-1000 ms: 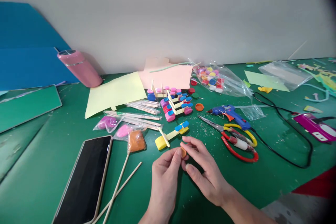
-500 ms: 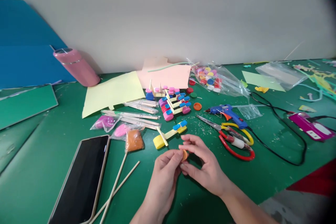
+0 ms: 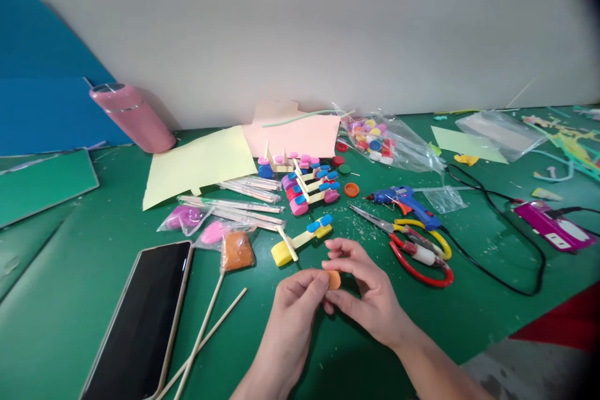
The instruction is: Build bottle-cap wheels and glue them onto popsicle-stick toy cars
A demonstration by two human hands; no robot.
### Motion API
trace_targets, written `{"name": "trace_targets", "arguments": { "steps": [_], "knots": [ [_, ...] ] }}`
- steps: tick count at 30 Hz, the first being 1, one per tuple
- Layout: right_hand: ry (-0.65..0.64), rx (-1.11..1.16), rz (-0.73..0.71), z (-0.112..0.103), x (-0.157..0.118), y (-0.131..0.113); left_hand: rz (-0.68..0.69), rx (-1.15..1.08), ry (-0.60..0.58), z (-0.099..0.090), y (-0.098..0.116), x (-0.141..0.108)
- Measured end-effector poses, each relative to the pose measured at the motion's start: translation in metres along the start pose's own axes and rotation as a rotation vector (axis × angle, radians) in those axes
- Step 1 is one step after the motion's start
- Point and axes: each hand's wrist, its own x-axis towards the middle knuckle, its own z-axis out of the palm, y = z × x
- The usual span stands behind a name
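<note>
The left hand (image 3: 300,303) and the right hand (image 3: 365,290) are pinching a small round orange disc (image 3: 334,280) between them. Just past the hands, a yellow toy piece with blue ovals and a stick (image 3: 302,239) is lying on the green table (image 3: 248,337).
</note>
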Motion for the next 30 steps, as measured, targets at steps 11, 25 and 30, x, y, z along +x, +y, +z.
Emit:
{"name": "trace_targets", "arguments": {
  "steps": [11, 25, 30],
  "knots": [
    [-0.017, 0.078, 0.035, -0.0022, 0.0001, -0.0003, -0.02, 0.008, -0.06, 0.0004, 0.0025, 0.0008],
    [-0.082, 0.147, 0.061, -0.0027, 0.0008, -0.0012, -0.085, -0.011, -0.04, 0.0006, 0.0032, 0.0009],
    [-0.112, 0.154, 0.063, -0.0032, 0.0015, -0.0012, -0.081, -0.001, -0.071, 0.0003, 0.0025, 0.0013]
  ]
}}
